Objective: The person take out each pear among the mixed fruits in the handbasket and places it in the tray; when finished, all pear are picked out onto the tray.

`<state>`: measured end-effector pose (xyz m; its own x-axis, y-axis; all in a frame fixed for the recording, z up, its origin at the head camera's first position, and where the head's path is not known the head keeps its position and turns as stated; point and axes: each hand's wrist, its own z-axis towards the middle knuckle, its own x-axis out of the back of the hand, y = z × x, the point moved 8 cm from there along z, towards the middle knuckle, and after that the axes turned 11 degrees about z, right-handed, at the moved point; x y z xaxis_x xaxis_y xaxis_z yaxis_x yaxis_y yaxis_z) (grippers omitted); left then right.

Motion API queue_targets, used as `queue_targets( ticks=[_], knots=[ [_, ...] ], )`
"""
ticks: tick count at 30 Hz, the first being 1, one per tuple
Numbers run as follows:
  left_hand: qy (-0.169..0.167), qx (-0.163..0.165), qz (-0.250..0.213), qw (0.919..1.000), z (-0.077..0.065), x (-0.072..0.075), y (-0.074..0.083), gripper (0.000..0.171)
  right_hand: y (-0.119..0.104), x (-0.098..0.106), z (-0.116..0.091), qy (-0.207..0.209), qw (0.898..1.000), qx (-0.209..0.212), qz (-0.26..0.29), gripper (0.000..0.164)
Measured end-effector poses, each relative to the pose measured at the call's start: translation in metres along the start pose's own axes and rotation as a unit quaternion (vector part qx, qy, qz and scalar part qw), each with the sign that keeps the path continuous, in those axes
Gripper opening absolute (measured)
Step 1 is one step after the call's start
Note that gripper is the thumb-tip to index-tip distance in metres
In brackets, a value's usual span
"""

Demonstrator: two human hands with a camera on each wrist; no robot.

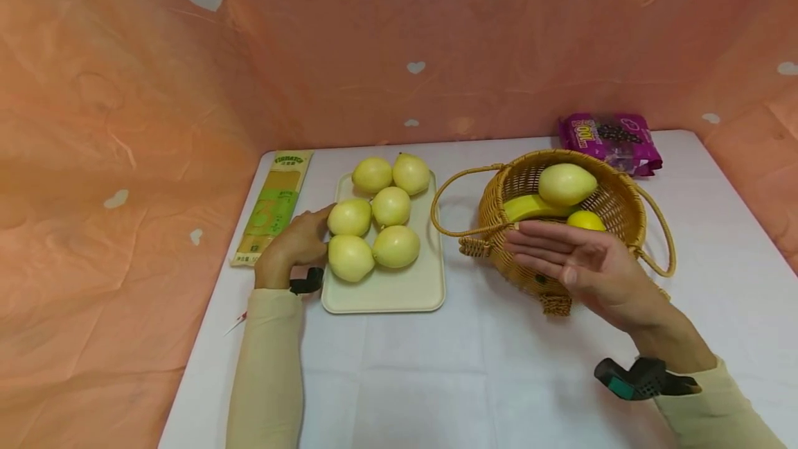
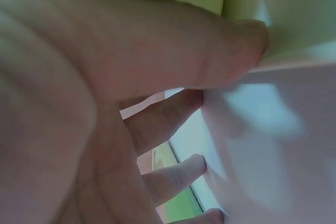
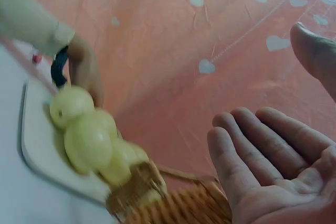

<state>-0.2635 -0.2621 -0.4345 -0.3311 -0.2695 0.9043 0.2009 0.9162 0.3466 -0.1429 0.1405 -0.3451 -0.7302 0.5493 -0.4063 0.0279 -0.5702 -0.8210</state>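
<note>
Several pale yellow-green pears [image 1: 391,206] lie on a cream rectangular tray [image 1: 399,296]. At the tray's left edge is my left hand [image 1: 296,244], beside the nearest pears. The left wrist view has its thumb [image 2: 210,56] along the tray's rim and its other fingers spread below, tips at the white surface. My right hand [image 1: 586,265] is held over the front of a wicker basket [image 1: 530,272], fingers straight, palm turned up and bare. Inside the basket are a pear [image 1: 566,184], a banana [image 1: 533,208] and a round yellow fruit [image 1: 586,220], partly hidden by the right fingers.
Looped handles [image 1: 464,172] stick out from both sides of the basket. Behind it lies a purple packet [image 1: 614,141]. A green and yellow noodle packet [image 1: 271,210] is left of the tray. An orange cloth with hearts [image 1: 405,40] hangs behind the white table [image 1: 424,380].
</note>
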Motion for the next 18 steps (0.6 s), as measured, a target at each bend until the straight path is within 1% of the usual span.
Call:
queue_targets(
  ticks=[3,5,8,9,10,11,12,13,14,15,18],
  knots=[
    [-0.006,0.005,-0.002,1.0000,0.002,-0.001,-0.001,0.094,-0.017,0.008,-0.005,-0.014,1.000,0.002,-0.016,0.057],
    [-0.010,0.005,0.000,0.9999,0.003,-0.001,-0.002,0.094,-0.029,0.014,-0.007,-0.014,0.999,-0.008,-0.041,0.055],
    [-0.011,0.004,0.004,0.9999,0.004,-0.001,-0.002,0.092,-0.044,0.026,-0.010,0.014,0.992,-0.054,-0.112,0.055],
    [-0.011,0.004,0.005,0.9999,0.003,-0.001,-0.002,0.092,-0.049,0.031,-0.011,0.029,0.987,-0.076,-0.139,0.055],
    [-0.010,0.003,0.005,0.9999,0.003,-0.001,-0.001,0.092,-0.052,0.037,-0.013,0.044,0.979,-0.102,-0.171,0.056],
    [-0.009,0.003,0.004,0.9999,0.003,0.000,-0.001,0.092,-0.055,0.042,-0.014,0.055,0.970,-0.125,-0.201,0.058],
    [-0.008,0.001,0.002,1.0000,0.002,0.000,-0.001,0.092,-0.057,0.049,-0.015,0.070,0.957,-0.152,-0.236,0.059],
    [-0.002,0.001,0.001,1.0000,0.002,0.000,-0.001,0.091,-0.059,0.056,-0.015,0.079,0.946,-0.169,-0.264,0.059],
    [-0.001,0.000,0.000,1.0000,0.002,0.000,-0.001,0.092,-0.060,0.063,-0.016,0.094,0.931,-0.189,-0.296,0.058],
    [-0.002,0.001,-0.002,1.0000,0.002,-0.001,-0.001,0.093,-0.063,0.070,-0.016,0.111,0.913,-0.209,-0.333,0.057],
    [-0.002,0.001,-0.001,1.0000,0.002,-0.002,-0.003,0.093,-0.068,0.088,-0.014,0.159,0.850,-0.262,-0.429,0.054]
  ],
)
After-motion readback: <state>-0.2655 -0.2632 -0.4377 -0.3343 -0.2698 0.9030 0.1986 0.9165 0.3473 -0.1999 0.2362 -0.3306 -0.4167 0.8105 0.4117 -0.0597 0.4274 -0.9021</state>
